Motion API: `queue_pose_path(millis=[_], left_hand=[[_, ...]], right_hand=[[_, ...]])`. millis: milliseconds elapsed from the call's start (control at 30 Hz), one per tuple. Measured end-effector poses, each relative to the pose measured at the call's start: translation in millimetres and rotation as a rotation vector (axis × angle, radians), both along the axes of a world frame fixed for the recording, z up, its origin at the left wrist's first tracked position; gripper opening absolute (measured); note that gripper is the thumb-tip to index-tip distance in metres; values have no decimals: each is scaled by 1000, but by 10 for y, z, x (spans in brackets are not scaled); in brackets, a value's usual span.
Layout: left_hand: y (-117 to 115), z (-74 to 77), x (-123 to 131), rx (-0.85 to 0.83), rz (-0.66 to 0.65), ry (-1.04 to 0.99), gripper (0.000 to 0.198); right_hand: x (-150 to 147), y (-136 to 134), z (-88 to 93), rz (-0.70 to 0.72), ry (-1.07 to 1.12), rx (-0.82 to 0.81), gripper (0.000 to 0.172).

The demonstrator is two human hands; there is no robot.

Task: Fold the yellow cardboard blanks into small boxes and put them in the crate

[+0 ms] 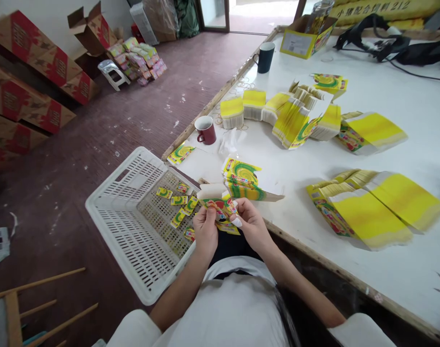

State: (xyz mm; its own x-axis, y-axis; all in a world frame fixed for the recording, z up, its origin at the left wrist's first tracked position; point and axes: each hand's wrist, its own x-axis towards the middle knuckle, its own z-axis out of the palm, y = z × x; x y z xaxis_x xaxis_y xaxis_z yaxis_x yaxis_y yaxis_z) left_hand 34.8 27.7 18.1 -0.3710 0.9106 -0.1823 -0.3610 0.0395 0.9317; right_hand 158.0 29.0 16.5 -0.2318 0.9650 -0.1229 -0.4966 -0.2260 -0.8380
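Observation:
Between my two hands, over my lap, is a yellow and green printed carton (216, 202) with white flaps. My left hand (206, 229) pinches its left side with the thumb on the printed face. My right hand (251, 224) grips its right end, thumb and fingers pressed together. Just beyond, a stack of flat printed cartons (241, 178) lies on the table's near edge. Below and left of my hands stands a white plastic basket (114, 231), with several small yellow boxes (179, 200) scattered on its bottom.
Bundles of flat yellow cartons (379, 207) cover parts of the white table (292, 173). A red mug (206, 131), crumpled clear plastic (231, 142) and a dark mug (266, 57) stand or lie farther back. Red-printed boxes (35, 53) are stacked at left; a wooden stool (13, 313) is lower left.

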Motion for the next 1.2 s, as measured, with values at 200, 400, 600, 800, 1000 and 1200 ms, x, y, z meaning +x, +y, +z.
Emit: queue_pose_path(millis=[200, 400, 600, 800, 1000, 1200], left_hand=[[72, 104, -54, 14, -49, -39, 41], [6, -20, -47, -41, -151, -40, 37], [-25, -96, -148, -77, -195, 18, 33], [28, -4, -265, -29, -175, 20, 36], [148, 107, -677, 152, -250, 98, 60], [94, 242, -788, -106, -1002, 638, 100]], right_hand=[[21, 16, -20, -21, -38, -20, 41], [-2, 24, 1, -160, -40, -45, 37], [71, 43, -24, -130, -146, 29, 36], [178, 53, -104, 65, -376, 174, 15], [381, 58, -38, 52, -797, 574, 27], [404, -11, 114, 104, -1120, 1063, 31]])
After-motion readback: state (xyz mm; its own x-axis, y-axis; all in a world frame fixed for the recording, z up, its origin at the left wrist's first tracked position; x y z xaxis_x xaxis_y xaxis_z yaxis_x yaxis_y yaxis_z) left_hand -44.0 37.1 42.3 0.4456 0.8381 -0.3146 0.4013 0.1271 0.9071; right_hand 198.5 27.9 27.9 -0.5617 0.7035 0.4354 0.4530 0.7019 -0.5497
